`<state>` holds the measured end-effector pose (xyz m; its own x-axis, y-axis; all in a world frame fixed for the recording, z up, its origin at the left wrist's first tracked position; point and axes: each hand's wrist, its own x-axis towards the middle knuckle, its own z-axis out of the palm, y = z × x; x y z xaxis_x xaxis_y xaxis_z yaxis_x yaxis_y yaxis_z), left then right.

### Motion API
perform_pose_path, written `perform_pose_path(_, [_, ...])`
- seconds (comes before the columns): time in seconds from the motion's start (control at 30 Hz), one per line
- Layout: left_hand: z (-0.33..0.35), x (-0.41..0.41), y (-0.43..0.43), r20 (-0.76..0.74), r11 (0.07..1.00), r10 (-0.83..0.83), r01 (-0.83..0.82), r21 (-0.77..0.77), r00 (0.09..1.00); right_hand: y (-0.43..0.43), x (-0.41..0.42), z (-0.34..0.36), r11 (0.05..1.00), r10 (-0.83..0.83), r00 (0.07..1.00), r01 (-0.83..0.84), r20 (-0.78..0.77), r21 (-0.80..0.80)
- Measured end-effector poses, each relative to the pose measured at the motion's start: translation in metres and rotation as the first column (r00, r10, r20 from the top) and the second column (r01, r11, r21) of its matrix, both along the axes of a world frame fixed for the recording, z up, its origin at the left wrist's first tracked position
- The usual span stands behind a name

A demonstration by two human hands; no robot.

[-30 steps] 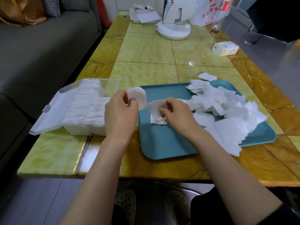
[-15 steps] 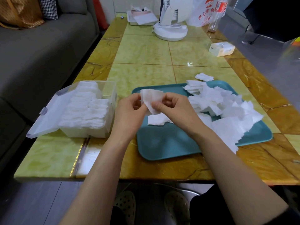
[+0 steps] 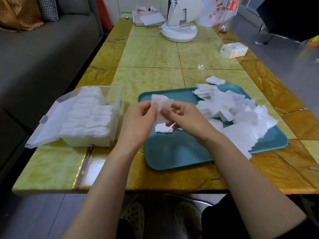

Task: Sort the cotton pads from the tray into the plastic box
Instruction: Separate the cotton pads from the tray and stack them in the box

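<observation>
Yellow-green marbled surface, viewed from above, with a grey sofa along its 9 o'clock side. A teal tray is set near the front edge. A clear plastic box is placed just beside it at 9 o'clock, with the lid folded open towards the sofa. The box is filled with rows of stored pads.

A loose pile of square cotton pads is heaped over the 3 o'clock half of the tray, and some sheets overhang the rim at 4 o'clock. One stray pad is seen on the surface just beyond the rim at 1 o'clock.

Above the tray's 10 o'clock corner a held pad is shared by both hands. The left grip is closed on its 9 o'clock edge, thumb on top. The right grip is closed on its 3 o'clock edge, pinched between thumb and forefinger. Whether one sheet or several are held cannot be told. A single flat pad is laid on the tray directly beneath.

At 12 o'clock a white fan base and a printed plastic bag are seen, and at 2 o'clock a small carton.
</observation>
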<state>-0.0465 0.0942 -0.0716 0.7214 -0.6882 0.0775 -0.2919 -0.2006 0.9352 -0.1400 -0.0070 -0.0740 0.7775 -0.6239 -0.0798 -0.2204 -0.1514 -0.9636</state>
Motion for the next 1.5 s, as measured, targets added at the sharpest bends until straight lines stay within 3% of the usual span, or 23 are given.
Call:
perform_pose_path(0.1, [0.002, -0.002, 0.0, -0.079, 0.999, -0.032, 0.029, -0.041, 0.996, -0.001, -0.001, -0.001, 1.0, -0.01, 1.0, 0.01, 0.0, 0.016])
perform_pose_path(0.17, [-0.001, -0.002, 0.001, -0.023, 0.998, -0.057, 0.056, -0.028, 0.998, 0.0, 0.0, -0.001, 0.999, -0.03, 1.0, 0.03, 0.0, -0.013])
perform_pose_path(0.27, [-0.006, 0.002, 0.001, 0.096, 1.0, 0.026, -0.026, 0.001, 0.995, 0.004, 0.003, -0.007, 0.97, -0.106, 0.994, 0.096, -0.034, -0.225])
perform_pose_path(0.37, [-0.004, 0.005, 0.003, 0.17, 0.99, 0.136, -0.138, -0.001, 0.976, 0.004, 0.001, -0.013, 0.876, -0.181, 0.98, 0.122, -0.083, -0.466])
perform_pose_path(0.53, [-0.002, 0.004, 0.005, 0.244, 0.977, 0.2, -0.211, 0.021, 0.949, 0.004, -0.001, -0.027, 0.816, -0.08, 0.915, -0.167, -0.394, -0.553])
perform_pose_path(0.63, [-0.003, 0.005, 0.005, 0.252, 0.976, 0.202, -0.215, 0.029, 0.946, 0.005, 0.0, -0.029, 0.75, -0.096, 0.884, -0.239, -0.458, -0.617])
perform_pose_path(0.77, [-0.003, 0.006, 0.007, 0.248, 0.977, 0.196, -0.209, 0.027, 0.949, 0.004, -0.001, -0.027, 0.726, -0.107, 0.862, -0.273, -0.496, -0.631])
perform_pose_path(0.93, [-0.002, 0.006, 0.007, 0.25, 0.977, 0.199, -0.213, 0.03, 0.948, 0.003, 0.003, -0.026, 0.764, -0.177, 0.866, -0.179, -0.469, -0.62])
perform_pose_path(1.17, [-0.001, 0.005, 0.008, 0.244, 0.977, 0.196, -0.21, 0.033, 0.95, 0.001, 0.001, -0.027, 0.763, -0.168, 0.826, -0.237, -0.538, -0.601])
perform_pose_path(1.3, [-0.001, 0.004, 0.007, 0.259, 0.98, 0.182, -0.197, 0.034, 0.949, -0.003, 0.0, -0.027, 0.815, -0.157, 0.841, -0.185, -0.518, -0.548])
perform_pose_path(1.5, [0.0, 0.003, 0.007, 0.284, 0.984, 0.164, -0.178, 0.026, 0.945, -0.005, 0.001, -0.028, 0.811, -0.164, 0.888, -0.127, -0.429, -0.571])
